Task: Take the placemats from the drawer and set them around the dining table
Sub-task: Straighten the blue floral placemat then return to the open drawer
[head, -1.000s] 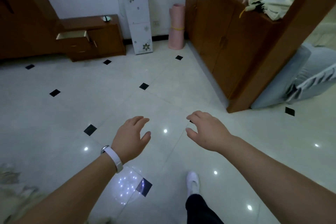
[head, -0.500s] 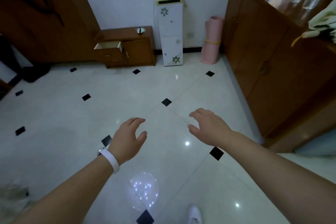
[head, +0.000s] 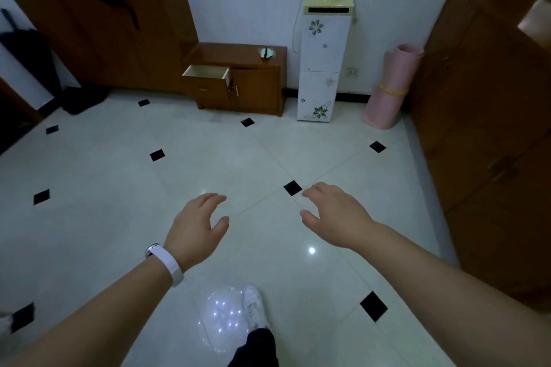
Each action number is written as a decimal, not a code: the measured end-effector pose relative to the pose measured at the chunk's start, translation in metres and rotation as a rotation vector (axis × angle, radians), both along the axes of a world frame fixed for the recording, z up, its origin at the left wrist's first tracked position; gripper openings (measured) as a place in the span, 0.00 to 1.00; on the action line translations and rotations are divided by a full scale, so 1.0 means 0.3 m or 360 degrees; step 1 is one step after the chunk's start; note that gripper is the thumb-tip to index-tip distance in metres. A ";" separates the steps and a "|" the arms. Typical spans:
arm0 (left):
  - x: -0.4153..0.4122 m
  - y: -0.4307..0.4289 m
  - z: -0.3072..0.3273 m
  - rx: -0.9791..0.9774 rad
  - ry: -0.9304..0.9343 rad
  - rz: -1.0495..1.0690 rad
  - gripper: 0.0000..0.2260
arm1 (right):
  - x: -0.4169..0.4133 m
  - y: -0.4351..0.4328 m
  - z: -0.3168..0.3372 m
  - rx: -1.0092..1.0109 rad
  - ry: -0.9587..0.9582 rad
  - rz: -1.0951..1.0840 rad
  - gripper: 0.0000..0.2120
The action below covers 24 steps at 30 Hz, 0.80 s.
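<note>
A low wooden cabinet [head: 253, 80] stands against the far wall, its top left drawer [head: 206, 72] pulled out. What lies inside the drawer cannot be made out from here. No placemats and no dining table are in view. My left hand [head: 196, 226], with a white band on the wrist, hovers over the floor with loosely curved fingers and holds nothing. My right hand [head: 337, 214] is held out beside it, fingers relaxed, also holding nothing. Both hands are well short of the cabinet.
A white floral water dispenser [head: 323, 62] stands right of the cabinet, then a rolled pink mat [head: 390, 89]. Tall wooden cupboards [head: 489, 128] line the right side, a dark wardrobe [head: 98, 27] the left. My white shoe [head: 253, 305] steps on glossy tiles [head: 119, 217].
The view has swung left and moved forward: the cabinet with the open drawer is nearer and more central. Both hands stay held out in front, holding nothing.
</note>
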State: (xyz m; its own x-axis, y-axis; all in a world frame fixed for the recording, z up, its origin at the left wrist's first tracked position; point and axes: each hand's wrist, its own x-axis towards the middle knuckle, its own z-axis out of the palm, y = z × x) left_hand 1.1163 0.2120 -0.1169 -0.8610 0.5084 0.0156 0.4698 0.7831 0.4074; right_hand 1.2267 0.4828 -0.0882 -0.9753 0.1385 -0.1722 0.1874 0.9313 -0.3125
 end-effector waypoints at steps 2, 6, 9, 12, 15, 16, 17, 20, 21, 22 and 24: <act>-0.142 0.006 -0.035 0.0015 -0.0003 0.0003 0.23 | -0.128 0.015 -0.010 0.0027 -0.0003 -0.0006 0.24; -0.426 0.019 -0.065 0.0049 -0.0066 0.0018 0.24 | -0.386 0.025 -0.002 0.0060 -0.0050 -0.0056 0.22; -0.629 0.018 -0.052 0.0053 -0.0055 -0.0028 0.26 | -0.592 0.018 0.022 0.0117 -0.0069 -0.0033 0.22; -0.826 0.004 -0.036 0.0052 -0.0010 -0.0003 0.26 | -0.783 0.002 0.031 0.0088 -0.0004 -0.0072 0.23; -0.943 -0.013 -0.027 0.0062 -0.0014 0.0028 0.25 | -0.936 -0.014 0.026 0.0027 0.0012 -0.0087 0.23; -0.980 -0.020 -0.024 0.0062 -0.0002 0.0026 0.25 | -0.988 -0.018 0.025 0.0027 0.0000 -0.0069 0.24; -1.020 -0.028 -0.021 0.0050 0.0016 0.0025 0.25 | -1.043 -0.023 0.025 0.0033 -0.0006 -0.0041 0.24; -1.149 -0.050 -0.022 0.0028 0.0031 0.0085 0.24 | -1.209 -0.036 0.018 0.0060 0.0012 0.0063 0.24; -1.190 -0.053 -0.026 0.0023 0.0033 0.0110 0.23 | -1.261 -0.041 0.012 0.0059 0.0013 0.0092 0.24; -1.231 -0.055 -0.032 0.0012 0.0033 0.0127 0.22 | -1.312 -0.043 0.001 0.0053 0.0010 0.0114 0.24; -1.313 -0.053 -0.044 -0.0018 0.0027 0.0133 0.22 | -1.410 -0.035 -0.031 0.0037 0.0012 0.0147 0.24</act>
State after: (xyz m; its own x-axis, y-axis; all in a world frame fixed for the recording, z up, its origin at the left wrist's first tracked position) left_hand 0.7224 0.1960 -0.1299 -0.9000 0.4353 0.0252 0.4097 0.8244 0.3906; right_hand 0.8036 0.4723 -0.0976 -0.9853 0.0520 -0.1627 0.0984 0.9515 -0.2914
